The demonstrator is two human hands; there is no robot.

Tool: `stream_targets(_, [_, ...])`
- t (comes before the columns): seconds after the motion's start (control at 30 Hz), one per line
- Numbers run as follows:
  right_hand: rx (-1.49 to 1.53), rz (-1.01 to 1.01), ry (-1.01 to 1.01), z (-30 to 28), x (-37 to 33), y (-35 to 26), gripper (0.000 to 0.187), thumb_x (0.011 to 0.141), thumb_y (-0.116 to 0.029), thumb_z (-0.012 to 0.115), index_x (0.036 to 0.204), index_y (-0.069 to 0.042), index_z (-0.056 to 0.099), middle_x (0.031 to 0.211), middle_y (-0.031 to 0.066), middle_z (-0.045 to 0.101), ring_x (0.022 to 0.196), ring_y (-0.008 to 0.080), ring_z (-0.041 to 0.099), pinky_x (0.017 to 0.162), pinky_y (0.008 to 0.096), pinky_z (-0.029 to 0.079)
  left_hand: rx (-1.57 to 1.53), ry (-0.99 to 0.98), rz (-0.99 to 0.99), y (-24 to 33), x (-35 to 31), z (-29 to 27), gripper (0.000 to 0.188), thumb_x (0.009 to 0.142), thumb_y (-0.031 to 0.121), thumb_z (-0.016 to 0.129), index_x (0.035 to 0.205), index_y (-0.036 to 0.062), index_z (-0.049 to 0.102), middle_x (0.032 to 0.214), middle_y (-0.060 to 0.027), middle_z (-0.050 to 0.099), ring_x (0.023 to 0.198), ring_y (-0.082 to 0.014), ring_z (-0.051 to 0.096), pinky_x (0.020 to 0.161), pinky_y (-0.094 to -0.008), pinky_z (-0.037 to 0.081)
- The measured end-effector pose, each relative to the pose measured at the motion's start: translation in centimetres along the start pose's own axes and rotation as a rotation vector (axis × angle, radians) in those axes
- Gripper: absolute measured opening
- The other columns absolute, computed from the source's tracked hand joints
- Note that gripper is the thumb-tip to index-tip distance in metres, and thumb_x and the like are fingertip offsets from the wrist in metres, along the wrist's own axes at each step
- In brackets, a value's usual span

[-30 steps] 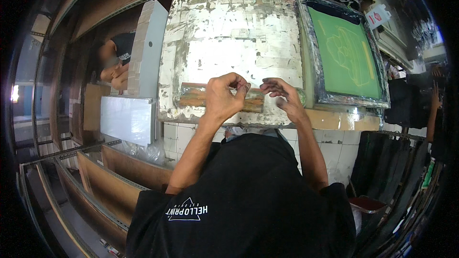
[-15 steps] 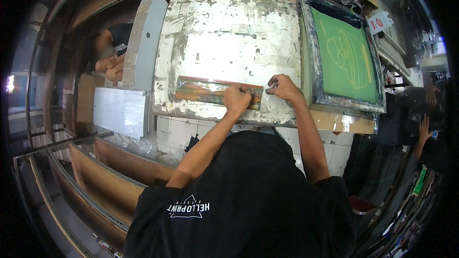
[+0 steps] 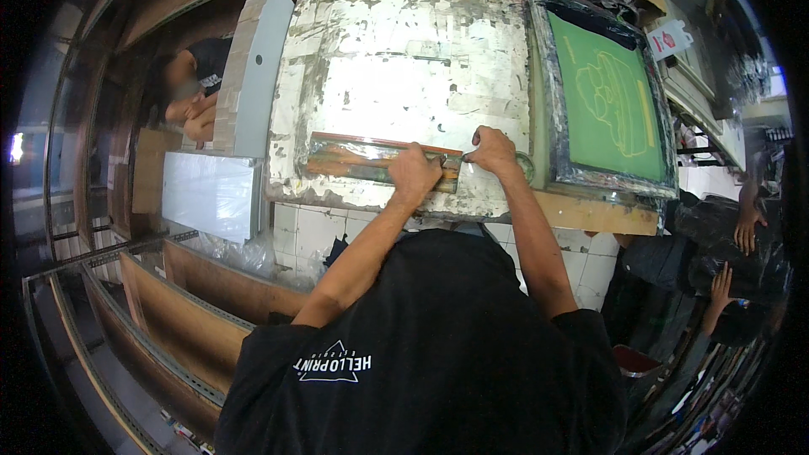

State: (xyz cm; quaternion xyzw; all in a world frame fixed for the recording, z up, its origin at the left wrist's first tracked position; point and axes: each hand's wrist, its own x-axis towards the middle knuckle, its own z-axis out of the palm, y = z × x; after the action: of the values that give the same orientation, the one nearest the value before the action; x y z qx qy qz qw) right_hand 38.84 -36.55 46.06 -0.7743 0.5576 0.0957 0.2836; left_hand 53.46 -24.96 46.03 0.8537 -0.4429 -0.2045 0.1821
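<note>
A long squeegee [image 3: 350, 160] with a streaked brown face and a reddish upper edge lies across the near part of the paint-worn white board [image 3: 371, 25]. Shiny clear film covers part of it. My left hand [image 3: 415, 175] is closed on the squeegee's right part, thumb and fingertips pressed together near its end. Just beyond that end, my right hand [image 3: 494, 153] is closed in a pinch, close to the left fingertips; what it pinches is too small to make out. Beside my right wrist shows a greenish ring, looking like a tape roll [image 3: 527, 168].
To the right stands a framed printing screen [image 3: 615, 101] with green mesh and a line drawing. Left of the board are a grey-white box [image 3: 261, 67] and a film-wrapped white slab [image 3: 211, 194]. A person [image 3: 202, 84] sits beyond them; another person's hands [image 3: 746, 232] show far right.
My right hand has moved slightly left toward my left hand, uncovering the ring by its wrist. At the far right, the other person's hands and arms have shifted.
</note>
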Motion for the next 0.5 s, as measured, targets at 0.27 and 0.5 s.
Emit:
stream_targets(0.27, [0.059, -0.081, -0.021, -0.9, -0.5, 0.0, 0.028, 0.063, -0.026, 0.083, 0.079, -0.005, 0.072, 0.082, 0.0140, 0.070, 0.080, 0.0280, 0.067, 0.074, 0.0378, 0.052, 0.165, -0.107, 0.558, -0.8, 2.6, 0.6, 0.039, 0.062, 0.026, 0.078, 0.092, 0.0068, 0.062, 0.099, -0.0104, 0.060, 0.103, -0.0301, 0.054, 0.086, -0.0438, 0.039])
stream_targets(0.5, [0.303, -0.162, -0.097, -1.8, -0.3, 1.7, 0.024, 0.066, -0.019, 0.081, 0.080, -0.001, 0.072, 0.074, 0.0135, 0.069, 0.069, 0.0227, 0.065, 0.068, 0.0344, 0.050, 0.046, -0.377, 0.342, 0.6, 4.3, -1.7, 0.037, 0.070, 0.042, 0.075, 0.084, 0.0097, 0.064, 0.078, -0.0073, 0.068, 0.077, -0.0275, 0.066, 0.071, -0.0407, 0.049])
